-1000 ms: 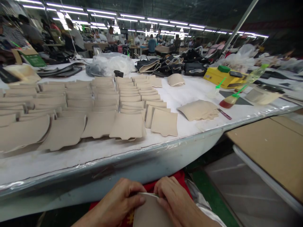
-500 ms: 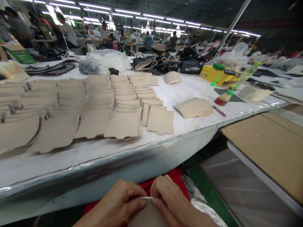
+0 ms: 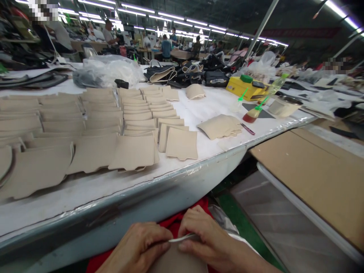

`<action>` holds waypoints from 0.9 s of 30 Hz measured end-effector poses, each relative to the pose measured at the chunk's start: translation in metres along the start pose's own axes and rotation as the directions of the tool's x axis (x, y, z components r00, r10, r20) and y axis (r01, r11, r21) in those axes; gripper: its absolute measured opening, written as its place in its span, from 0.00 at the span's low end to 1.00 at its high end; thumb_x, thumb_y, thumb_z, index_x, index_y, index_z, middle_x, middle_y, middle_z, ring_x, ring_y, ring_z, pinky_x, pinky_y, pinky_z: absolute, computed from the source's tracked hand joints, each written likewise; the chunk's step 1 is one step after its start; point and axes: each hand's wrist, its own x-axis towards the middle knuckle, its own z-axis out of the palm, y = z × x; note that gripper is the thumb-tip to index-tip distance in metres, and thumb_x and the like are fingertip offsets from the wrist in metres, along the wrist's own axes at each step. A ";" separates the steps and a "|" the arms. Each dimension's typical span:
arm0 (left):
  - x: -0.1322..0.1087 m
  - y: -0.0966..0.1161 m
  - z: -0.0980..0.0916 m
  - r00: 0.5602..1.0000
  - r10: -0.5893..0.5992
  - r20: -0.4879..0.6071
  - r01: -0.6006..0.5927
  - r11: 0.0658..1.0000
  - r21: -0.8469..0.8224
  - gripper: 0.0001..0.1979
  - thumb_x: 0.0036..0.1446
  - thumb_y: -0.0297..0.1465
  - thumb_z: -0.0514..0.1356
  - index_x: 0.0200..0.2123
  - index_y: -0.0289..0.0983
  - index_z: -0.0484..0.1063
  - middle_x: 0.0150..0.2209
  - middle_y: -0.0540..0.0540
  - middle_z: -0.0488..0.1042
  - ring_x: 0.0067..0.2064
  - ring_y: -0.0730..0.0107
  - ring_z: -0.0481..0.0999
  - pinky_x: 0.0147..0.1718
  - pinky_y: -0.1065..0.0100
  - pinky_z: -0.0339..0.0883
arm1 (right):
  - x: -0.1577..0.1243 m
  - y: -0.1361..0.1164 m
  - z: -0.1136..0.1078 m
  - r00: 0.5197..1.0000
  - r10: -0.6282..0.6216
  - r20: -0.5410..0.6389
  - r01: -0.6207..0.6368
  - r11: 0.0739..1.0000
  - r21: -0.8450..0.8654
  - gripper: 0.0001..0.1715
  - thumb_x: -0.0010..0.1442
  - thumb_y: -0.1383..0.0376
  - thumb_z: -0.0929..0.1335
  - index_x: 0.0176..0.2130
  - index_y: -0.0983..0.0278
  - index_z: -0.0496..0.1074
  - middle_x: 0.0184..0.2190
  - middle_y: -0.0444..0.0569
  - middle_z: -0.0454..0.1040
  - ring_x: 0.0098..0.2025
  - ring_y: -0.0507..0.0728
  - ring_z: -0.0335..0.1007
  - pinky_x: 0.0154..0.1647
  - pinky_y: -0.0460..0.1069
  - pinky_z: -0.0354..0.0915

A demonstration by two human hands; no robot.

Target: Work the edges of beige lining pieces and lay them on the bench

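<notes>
A beige leather-like panel (image 3: 178,259) is held low in front of me, over red cloth (image 3: 174,223) on my lap. My left hand (image 3: 143,242) pinches its upper edge between thumb and fingers. On the other side of the same edge, my right hand (image 3: 200,237) grips with the thumb below and curled fingers above. A pale strip of the edge shows between the two hands, slightly bent upward at the right. The panel's lower part runs out of the picture.
Rows of similar beige panels (image 3: 132,151) cover the table's left side. Farther right lie a loose panel pile (image 3: 220,126), a pink-handled cutter (image 3: 248,129), a glue bottle (image 3: 251,115), a metal bowl (image 3: 284,106) and a yellow box (image 3: 246,89). Cardboard (image 3: 313,182) lies right of the table.
My view has turned to the right, so the table things sit farther left. My right hand has shifted a little along the edge away from my left, exposing more of it.
</notes>
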 end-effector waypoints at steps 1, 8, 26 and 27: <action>0.000 -0.001 0.000 1.000 0.000 0.000 0.000 1.000 0.009 0.15 0.65 0.39 0.52 0.35 0.41 0.77 0.32 0.50 0.77 0.36 0.67 0.74 0.35 0.75 0.59 | 0.000 0.002 0.000 1.000 0.001 -0.005 -0.001 1.000 0.000 0.04 0.62 0.67 0.71 0.34 0.63 0.71 0.33 0.41 0.71 0.41 0.53 0.66 0.48 0.49 0.57; -0.006 -0.007 -0.003 0.999 -0.047 0.004 0.047 0.999 -0.022 0.16 0.65 0.40 0.52 0.33 0.40 0.76 0.32 0.51 0.76 0.37 0.68 0.75 0.35 0.76 0.59 | -0.010 0.021 -0.003 0.997 0.047 -0.063 -0.045 0.999 0.025 0.07 0.58 0.65 0.74 0.31 0.64 0.73 0.30 0.41 0.72 0.39 0.53 0.66 0.44 0.49 0.57; 0.024 0.002 0.019 1.000 -0.015 -0.020 0.018 0.986 0.165 0.15 0.63 0.36 0.53 0.29 0.39 0.76 0.28 0.49 0.77 0.33 0.67 0.75 0.33 0.70 0.55 | -0.016 0.033 0.003 0.989 0.001 -0.150 0.018 0.992 0.128 0.16 0.63 0.57 0.69 0.30 0.65 0.74 0.27 0.45 0.72 0.34 0.53 0.68 0.36 0.46 0.59; 0.024 0.002 0.019 0.999 -0.005 -0.036 0.011 0.986 0.167 0.15 0.63 0.34 0.52 0.29 0.39 0.76 0.28 0.50 0.77 0.33 0.68 0.75 0.33 0.70 0.55 | -0.016 0.034 0.004 0.988 -0.011 -0.156 0.031 0.992 0.125 0.19 0.64 0.55 0.68 0.29 0.65 0.74 0.27 0.45 0.71 0.34 0.53 0.67 0.36 0.46 0.59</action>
